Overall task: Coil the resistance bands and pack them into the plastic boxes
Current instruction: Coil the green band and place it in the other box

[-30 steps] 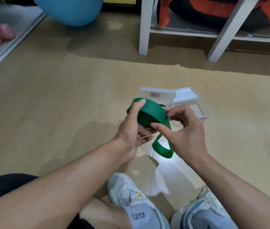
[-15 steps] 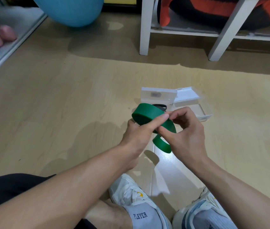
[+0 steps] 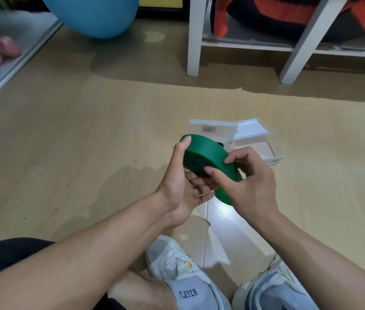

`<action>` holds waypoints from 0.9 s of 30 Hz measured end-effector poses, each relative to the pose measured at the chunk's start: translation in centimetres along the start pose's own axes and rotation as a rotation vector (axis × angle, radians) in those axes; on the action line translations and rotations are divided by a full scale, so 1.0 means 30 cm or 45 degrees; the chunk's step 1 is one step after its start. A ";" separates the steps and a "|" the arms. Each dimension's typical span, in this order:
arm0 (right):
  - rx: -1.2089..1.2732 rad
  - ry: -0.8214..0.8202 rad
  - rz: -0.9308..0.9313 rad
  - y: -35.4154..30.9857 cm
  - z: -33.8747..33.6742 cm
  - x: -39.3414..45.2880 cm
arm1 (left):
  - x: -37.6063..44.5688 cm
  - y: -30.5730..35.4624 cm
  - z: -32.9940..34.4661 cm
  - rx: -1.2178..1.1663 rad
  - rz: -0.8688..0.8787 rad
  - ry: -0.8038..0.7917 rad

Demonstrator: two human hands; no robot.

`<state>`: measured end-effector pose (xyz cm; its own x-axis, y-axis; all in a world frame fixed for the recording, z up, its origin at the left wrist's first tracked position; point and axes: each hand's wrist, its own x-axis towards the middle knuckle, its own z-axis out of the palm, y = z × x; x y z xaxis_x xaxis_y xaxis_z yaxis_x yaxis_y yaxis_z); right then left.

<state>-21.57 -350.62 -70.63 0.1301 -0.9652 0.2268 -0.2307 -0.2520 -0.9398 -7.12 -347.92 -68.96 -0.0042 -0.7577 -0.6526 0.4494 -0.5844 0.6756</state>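
Between your left hand (image 3: pixel 181 189) and your right hand (image 3: pixel 247 184) sits the resistance band (image 3: pixel 208 156), raised above the floor (image 3: pixel 87 142). Just beyond your hands, two plastic boxes (image 3: pixel 253 137) lie side by side. Nearer you, below both hands, are your shoes (image 3: pixel 177 262). Far beyond your right hand stands a shelf (image 3: pixel 193 41); far beyond your left, a ball (image 3: pixel 94 14).

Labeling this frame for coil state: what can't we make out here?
- green band, head view: loose tail's end hidden behind right hand; turn count unreadable.
- closed plastic box: the band hides its near part; label too small.
- open plastic box: the fingers cover its near corner.
- left hand: fingertips behind the coil.
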 end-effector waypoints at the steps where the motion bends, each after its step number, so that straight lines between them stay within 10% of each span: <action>1: -0.003 0.008 0.008 0.000 0.000 0.000 | 0.000 0.003 -0.001 0.007 -0.034 -0.012; 9: -0.016 0.038 0.020 0.016 -0.004 -0.014 | 0.003 -0.002 0.017 0.222 0.053 0.282; 27: 0.092 0.060 -0.087 -0.003 -0.006 0.004 | -0.023 0.005 0.026 0.104 0.035 0.001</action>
<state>-21.71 -350.73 -70.45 0.0974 -0.9485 0.3014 -0.1528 -0.3135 -0.9372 -7.73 -347.72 -68.14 0.0081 -0.7733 -0.6340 0.3749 -0.5854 0.7188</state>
